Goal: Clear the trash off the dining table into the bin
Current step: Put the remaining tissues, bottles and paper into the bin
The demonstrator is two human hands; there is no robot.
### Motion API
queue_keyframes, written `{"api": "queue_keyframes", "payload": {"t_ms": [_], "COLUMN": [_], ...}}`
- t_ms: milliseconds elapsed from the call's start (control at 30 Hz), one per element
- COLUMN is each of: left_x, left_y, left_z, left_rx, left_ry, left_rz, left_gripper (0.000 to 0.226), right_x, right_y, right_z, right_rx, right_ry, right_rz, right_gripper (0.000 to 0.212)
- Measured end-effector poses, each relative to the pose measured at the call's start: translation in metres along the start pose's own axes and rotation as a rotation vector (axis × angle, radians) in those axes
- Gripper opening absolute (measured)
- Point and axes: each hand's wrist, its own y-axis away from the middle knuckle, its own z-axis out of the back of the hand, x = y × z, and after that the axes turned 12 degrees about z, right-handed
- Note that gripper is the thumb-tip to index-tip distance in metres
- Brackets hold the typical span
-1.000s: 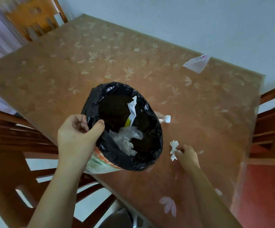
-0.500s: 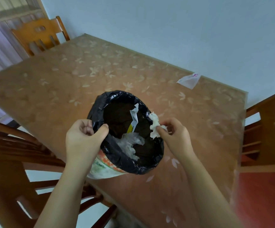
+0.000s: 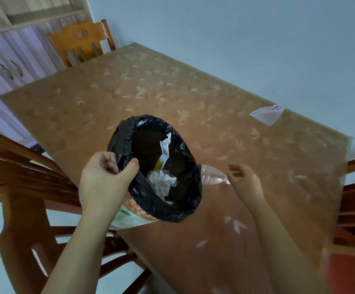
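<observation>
Bin (image 3: 157, 209), lined in black plastic, held tilted over the near edge of the table (image 3: 130, 98), mouth toward the camera. Inside: crumpled tissue (image 3: 161, 182) near the bottom, and a white-and-yellow wrapper (image 3: 163, 151) against the far wall. Left hand (image 3: 104, 181) pinching the rim, thumb over the liner's inner side, fingers curled round the outside. Right hand (image 3: 244, 181) empty, fingers loosely spread, hovering over the table just right of the bin. Between that hand and the bin, a clear plastic bottle (image 3: 212, 176) lying on its side, partly hidden behind the rim; not touched, as far as can be told. Far off toward the back right corner, a white paper scrap (image 3: 266, 114) with a purple mark, flat on the tabletop, well apart from both hands. Wooden chairs (image 3: 81, 45) around the table.

Judging by this: partway through. Tissue and wrapper already binned; bottle and paper scrap left. Bottle likely next, being nearest; the scrap calling for a long reach or a step round. Nothing else visible on the table that looks like trash.
</observation>
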Motion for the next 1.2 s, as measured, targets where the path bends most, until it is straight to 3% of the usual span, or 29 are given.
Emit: {"api": "queue_keyframes", "payload": {"t_ms": [100, 233, 500, 600, 700, 833, 967, 1200], "left_x": [-0.003, -0.005, -0.002, 0.000, 0.000, 0.001, 0.003, 0.002], "left_y": [-0.004, -0.007, -0.005, -0.005, -0.004, -0.003, -0.003, -0.006], "left_z": [-0.004, -0.010, -0.017, -0.020, -0.021, -0.018, -0.014, -0.005], "left_rx": [-0.047, -0.049, -0.061, -0.065, -0.060, -0.048, -0.028, -0.003], "left_ry": [-0.030, 0.024, 0.008, -0.001, 0.014, 0.047, 0.049, 0.023], "left_rz": [-0.007, -0.006, 0.014, 0.012, 0.023, 0.031, 0.014, 0.035], "left_gripper": [0.035, 0.034, 0.032, 0.032, 0.033, 0.032, 0.036, 0.036], "right_x": [-0.029, -0.052, -0.063, -0.063, -0.065, -0.056, -0.039, 0.004], "right_y": [-0.010, -0.021, -0.019, -0.005, 0.006, 0.012, 0.013, 0.022], "right_z": [-0.009, -0.020, -0.029, -0.030, -0.030, -0.023, -0.016, 0.007], "right_rx": [0.045, 0.131, 0.220, 0.200, 0.150, 0.009, -0.132, -0.333], "right_ry": [0.035, 0.119, 0.077, -0.040, -0.163, -0.192, -0.189, -0.372], "right_rz": [-0.115, -0.118, -0.185, -0.328, -0.395, -0.408, -0.326, -0.172], "right_gripper": [0.033, 0.039, 0.025, 0.018, 0.012, 0.019, 0.028, 0.018]}}
